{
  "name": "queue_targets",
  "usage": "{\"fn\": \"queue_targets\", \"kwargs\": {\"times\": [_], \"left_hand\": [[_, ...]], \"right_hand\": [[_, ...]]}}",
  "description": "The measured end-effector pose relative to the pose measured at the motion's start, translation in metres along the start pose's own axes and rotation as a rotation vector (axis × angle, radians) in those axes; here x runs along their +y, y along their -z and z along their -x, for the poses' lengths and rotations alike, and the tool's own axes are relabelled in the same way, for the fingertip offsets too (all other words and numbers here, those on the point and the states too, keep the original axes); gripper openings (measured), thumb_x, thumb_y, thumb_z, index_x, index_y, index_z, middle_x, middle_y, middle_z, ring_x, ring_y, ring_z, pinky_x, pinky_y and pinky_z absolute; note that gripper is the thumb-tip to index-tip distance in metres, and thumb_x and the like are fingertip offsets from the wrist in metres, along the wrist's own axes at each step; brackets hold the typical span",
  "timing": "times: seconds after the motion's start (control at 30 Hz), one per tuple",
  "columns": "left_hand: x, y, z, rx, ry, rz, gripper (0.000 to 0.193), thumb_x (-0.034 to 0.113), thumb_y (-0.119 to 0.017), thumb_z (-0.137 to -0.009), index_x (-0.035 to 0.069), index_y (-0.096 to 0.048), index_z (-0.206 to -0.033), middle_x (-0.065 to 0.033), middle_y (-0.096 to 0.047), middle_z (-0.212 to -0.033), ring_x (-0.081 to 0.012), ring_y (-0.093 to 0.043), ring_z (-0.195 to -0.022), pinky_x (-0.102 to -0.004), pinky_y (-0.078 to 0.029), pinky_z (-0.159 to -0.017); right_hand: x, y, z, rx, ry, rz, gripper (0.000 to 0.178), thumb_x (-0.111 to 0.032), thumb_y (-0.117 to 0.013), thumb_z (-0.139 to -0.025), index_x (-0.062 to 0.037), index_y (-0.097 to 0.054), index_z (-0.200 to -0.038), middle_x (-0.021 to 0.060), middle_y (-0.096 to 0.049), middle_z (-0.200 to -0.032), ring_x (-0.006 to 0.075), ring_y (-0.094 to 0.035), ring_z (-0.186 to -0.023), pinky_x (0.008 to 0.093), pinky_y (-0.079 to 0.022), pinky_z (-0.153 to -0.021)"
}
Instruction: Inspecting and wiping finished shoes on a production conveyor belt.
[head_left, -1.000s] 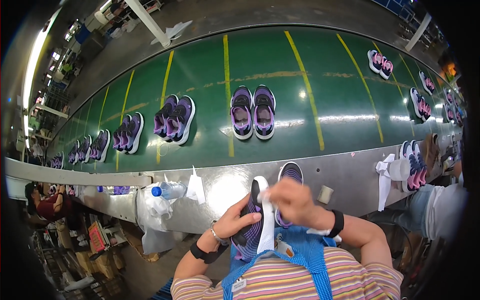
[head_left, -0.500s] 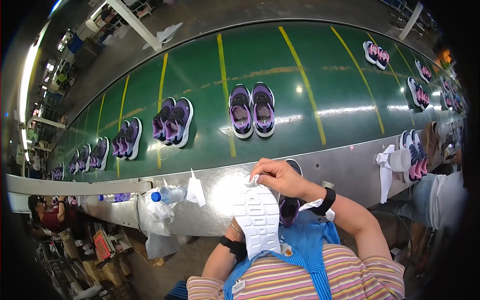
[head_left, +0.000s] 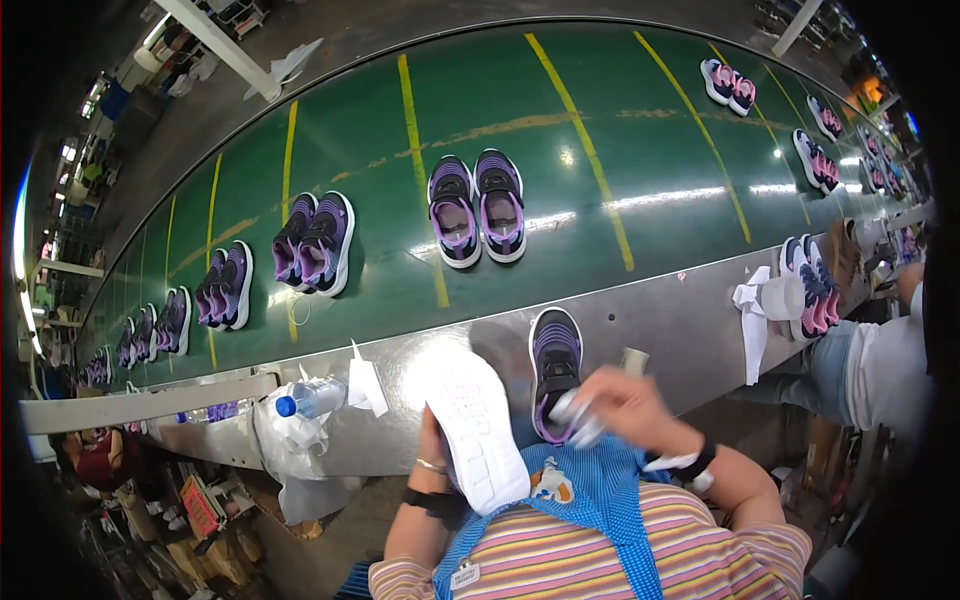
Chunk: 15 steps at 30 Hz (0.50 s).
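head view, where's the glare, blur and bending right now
In the head view, glare on the metal ledge runs into the overexposed white sole; in the head view, the right hand and its white piece look smeared; also in the head view, the green belt carries bright streaks and its far edge bows.

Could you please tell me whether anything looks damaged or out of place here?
Yes: a patchy brownish streak runs along the green belt, crossing its yellow lines. It looks like wear or scraping, though the cause isn't clear. I see no spill, and the shoe in the left hand shows no obvious damage.
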<state>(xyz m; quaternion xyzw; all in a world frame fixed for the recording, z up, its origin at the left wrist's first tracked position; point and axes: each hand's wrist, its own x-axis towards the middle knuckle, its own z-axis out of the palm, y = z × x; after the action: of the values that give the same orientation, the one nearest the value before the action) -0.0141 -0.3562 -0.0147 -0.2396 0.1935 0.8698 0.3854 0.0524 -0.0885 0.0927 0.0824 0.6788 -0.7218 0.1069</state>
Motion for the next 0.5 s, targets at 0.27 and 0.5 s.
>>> {"fn": "queue_targets", "kwargs": {"times": [0.27,0.5], "left_hand": [[0.060,-0.061,-0.017,0.416,-0.364,-1.796,0.058,0.037,-0.059,-0.077,-0.001,-0.044,-0.118,-0.0213,-0.057,-0.099,-0.0334,-0.056,-0.091,-0.0375,-0.043,-0.079],[0.037,-0.043,-0.034,0.425,0.014,-1.469,0.089,0.038,-0.069,-0.070,-0.011,-0.021,-0.127,-0.0276,-0.049,-0.106,-0.0304,-0.050,-0.103,-0.0361,-0.042,-0.085]], "right_hand": [[0.105,0.133,0.007,0.597,0.011,0.872,0.028,-0.002,-0.058,-0.074,-0.0057,-0.054,-0.101,0.0117,-0.054,-0.087,0.0230,-0.055,-0.080,0.0320,-0.044,-0.072],[0.063,-0.004,0.011,0.235,-0.158,0.401,0.071,-0.022,-0.071,-0.062,-0.0027,-0.036,-0.122,0.0202,-0.045,-0.105,0.0354,-0.046,-0.100,0.0404,-0.039,-0.085]]}}
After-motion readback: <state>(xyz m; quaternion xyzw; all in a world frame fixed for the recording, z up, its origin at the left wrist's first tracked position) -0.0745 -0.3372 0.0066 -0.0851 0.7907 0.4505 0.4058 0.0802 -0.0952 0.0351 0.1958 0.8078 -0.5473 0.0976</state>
